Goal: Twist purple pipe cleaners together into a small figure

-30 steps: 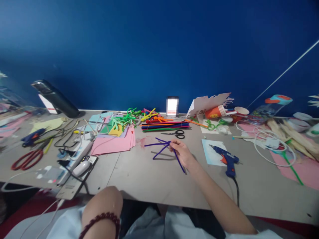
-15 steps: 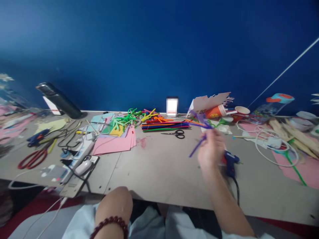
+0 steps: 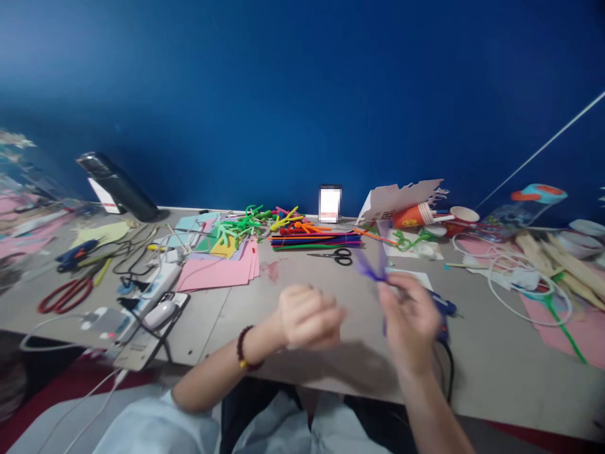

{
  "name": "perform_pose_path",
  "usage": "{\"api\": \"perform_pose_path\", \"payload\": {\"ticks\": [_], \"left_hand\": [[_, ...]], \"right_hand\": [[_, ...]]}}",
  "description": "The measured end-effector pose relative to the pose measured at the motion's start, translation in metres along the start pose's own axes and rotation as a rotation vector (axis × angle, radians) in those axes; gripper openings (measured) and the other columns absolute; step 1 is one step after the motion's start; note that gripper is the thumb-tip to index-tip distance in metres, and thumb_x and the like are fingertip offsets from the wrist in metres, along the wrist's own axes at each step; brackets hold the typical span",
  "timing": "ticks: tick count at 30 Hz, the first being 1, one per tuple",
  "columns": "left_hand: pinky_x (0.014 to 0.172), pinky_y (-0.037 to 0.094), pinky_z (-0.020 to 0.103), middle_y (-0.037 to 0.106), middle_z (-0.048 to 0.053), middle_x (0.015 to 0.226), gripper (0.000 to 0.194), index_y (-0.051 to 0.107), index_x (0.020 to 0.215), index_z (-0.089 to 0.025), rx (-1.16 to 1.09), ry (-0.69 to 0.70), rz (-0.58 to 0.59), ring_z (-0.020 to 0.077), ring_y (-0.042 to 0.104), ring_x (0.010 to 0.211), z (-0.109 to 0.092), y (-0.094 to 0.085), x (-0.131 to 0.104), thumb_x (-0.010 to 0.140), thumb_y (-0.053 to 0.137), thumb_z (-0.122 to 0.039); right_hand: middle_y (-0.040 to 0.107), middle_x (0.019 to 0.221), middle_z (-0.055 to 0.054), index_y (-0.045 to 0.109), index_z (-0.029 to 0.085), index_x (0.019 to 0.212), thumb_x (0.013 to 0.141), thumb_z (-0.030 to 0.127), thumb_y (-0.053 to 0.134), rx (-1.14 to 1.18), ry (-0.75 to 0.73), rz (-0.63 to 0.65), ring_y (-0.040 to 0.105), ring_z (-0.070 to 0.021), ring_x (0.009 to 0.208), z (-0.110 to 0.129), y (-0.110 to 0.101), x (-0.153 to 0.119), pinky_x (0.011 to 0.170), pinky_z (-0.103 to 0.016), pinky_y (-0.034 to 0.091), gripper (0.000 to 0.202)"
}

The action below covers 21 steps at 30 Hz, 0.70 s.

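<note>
Purple pipe cleaners [image 3: 373, 271], blurred by motion, are pinched between the thumb and fingers of my right hand [image 3: 409, 312]. My left hand [image 3: 309, 315] is raised over the table to the left of it, fingers curled in; whether anything is inside is hidden. Behind my hands lie black scissors [image 3: 338, 256] and a bundle of coloured pipe cleaners [image 3: 316, 240]. A blue glue gun [image 3: 442, 306] lies partly behind my right hand.
Pink paper [image 3: 220, 271], a power strip [image 3: 154, 296], red-handled scissors [image 3: 66, 295] and a leaning black bottle [image 3: 118, 186] are on the left. Paper cups [image 3: 413, 215], a coiled white cable [image 3: 529, 284] and more pink paper occupy the right.
My left hand has risen from the lap area to above the table, near my right hand. My right hand has turned and come slightly closer with the purple pipe cleaners.
</note>
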<state>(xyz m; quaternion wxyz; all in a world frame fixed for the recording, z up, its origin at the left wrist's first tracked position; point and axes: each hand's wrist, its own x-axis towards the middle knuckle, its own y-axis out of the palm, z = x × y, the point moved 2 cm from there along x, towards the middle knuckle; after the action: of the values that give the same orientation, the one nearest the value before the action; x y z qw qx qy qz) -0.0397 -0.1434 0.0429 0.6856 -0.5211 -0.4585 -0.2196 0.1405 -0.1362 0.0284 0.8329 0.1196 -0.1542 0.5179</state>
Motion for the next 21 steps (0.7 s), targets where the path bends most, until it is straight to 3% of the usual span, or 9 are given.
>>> {"api": "perform_pose_path", "payload": {"ticks": [3, 6, 9, 14, 21], "left_hand": [[0.062, 0.05, 0.024, 0.067, 0.008, 0.092, 0.023, 0.058, 0.101, -0.018, 0.093, -0.242, -0.082, 0.0136, 0.064, 0.079, 0.045, 0.025, -0.003, 0.078, 0.06, -0.02], [0.065, 0.049, 0.025, 0.068, 0.004, 0.084, 0.009, 0.062, 0.088, -0.019, 0.112, -0.263, -0.111, 0.013, 0.063, 0.076, 0.066, 0.043, -0.018, 0.08, 0.058, -0.019], [0.068, 0.047, 0.028, 0.069, 0.004, 0.083, 0.008, 0.064, 0.086, -0.02, 0.105, -0.341, -0.097, 0.0145, 0.062, 0.078, 0.074, 0.049, -0.03, 0.081, 0.058, -0.018], [0.073, 0.046, 0.031, 0.07, 0.004, 0.083, 0.013, 0.065, 0.091, -0.02, 0.11, -0.403, -0.118, 0.016, 0.062, 0.083, 0.08, 0.052, -0.043, 0.083, 0.055, -0.017], [0.066, 0.039, 0.029, 0.069, 0.002, 0.076, 0.01, 0.066, 0.088, -0.02, 0.21, -0.337, -0.08, 0.014, 0.058, 0.071, 0.083, 0.053, -0.055, 0.082, 0.058, -0.019]], "right_hand": [[0.061, 0.069, 0.001, 0.063, 0.018, 0.075, 0.067, 0.036, 0.072, 0.161, 0.272, 0.26, 0.056, -0.013, 0.065, -0.022, 0.032, 0.004, 0.064, -0.027, 0.046, 0.022], [0.058, 0.06, 0.004, 0.062, 0.018, 0.069, 0.058, 0.036, 0.076, 0.378, 0.556, 0.332, 0.051, -0.0089, 0.055, -0.044, 0.057, 0.013, 0.056, -0.023, 0.042, 0.025], [0.057, 0.057, 0.005, 0.062, 0.018, 0.069, 0.052, 0.034, 0.079, 0.494, 0.696, 0.315, 0.05, -0.0078, 0.053, -0.057, 0.07, 0.02, 0.055, -0.022, 0.041, 0.029], [0.06, 0.06, 0.004, 0.064, 0.017, 0.073, 0.052, 0.028, 0.079, 0.573, 0.853, 0.425, 0.053, -0.0087, 0.056, -0.064, 0.078, 0.02, 0.056, -0.022, 0.041, 0.028], [0.062, 0.063, 0.004, 0.064, 0.019, 0.074, 0.056, 0.025, 0.078, 0.584, 0.938, 0.535, 0.056, -0.01, 0.06, -0.083, 0.083, 0.023, 0.059, -0.024, 0.042, 0.024]]}}
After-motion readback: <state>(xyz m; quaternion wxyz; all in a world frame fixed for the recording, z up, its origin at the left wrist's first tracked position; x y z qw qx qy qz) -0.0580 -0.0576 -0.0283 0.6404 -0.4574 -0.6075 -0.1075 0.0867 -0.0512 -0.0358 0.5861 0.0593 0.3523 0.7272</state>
